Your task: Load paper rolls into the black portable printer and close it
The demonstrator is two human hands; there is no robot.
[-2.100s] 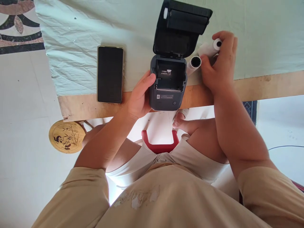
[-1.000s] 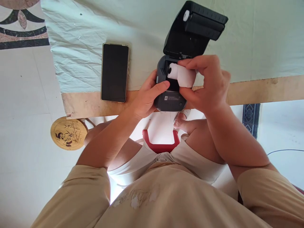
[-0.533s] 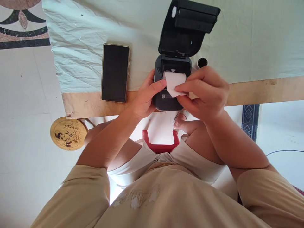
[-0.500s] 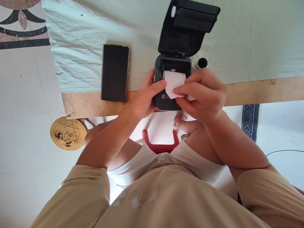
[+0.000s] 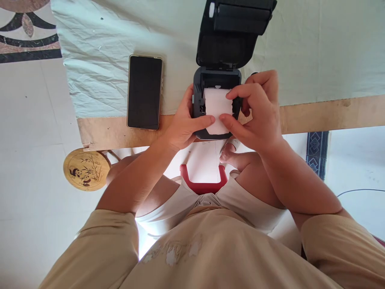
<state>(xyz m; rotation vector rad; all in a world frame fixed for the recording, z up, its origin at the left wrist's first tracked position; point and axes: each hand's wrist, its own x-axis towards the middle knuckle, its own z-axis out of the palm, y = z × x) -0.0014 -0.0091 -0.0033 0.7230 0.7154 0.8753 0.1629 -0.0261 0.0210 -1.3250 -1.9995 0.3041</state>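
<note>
A small dark thermal printer [image 5: 197,84] is at the table's front edge, its black lid [image 5: 224,50] swung up and back. White roll paper [image 5: 218,106] lies in its compartment, the loose end hanging toward me over the front. My left hand [image 5: 188,122] grips the printer's left side, its thumb pressing on the paper's left edge. At the right, my right hand [image 5: 255,108] has its thumb and index finger on the paper, with the other fingers curled beside the printer. How much of the roll lies underneath is hidden.
A phone [image 5: 144,92] lies screen up on the pale green cloth [image 5: 174,24], left of the printer. Bare wood [image 5: 331,116] shows along the table's front edge. Below the table's left corner stands a round wooden stool [image 5: 87,169]. A red stool edge [image 5: 204,187] shows between my legs.
The paper's free end now lies flatter and reaches further down over the printer's front. My right hand has moved its fingers up and apart on the paper. The printer has shifted slightly left.
</note>
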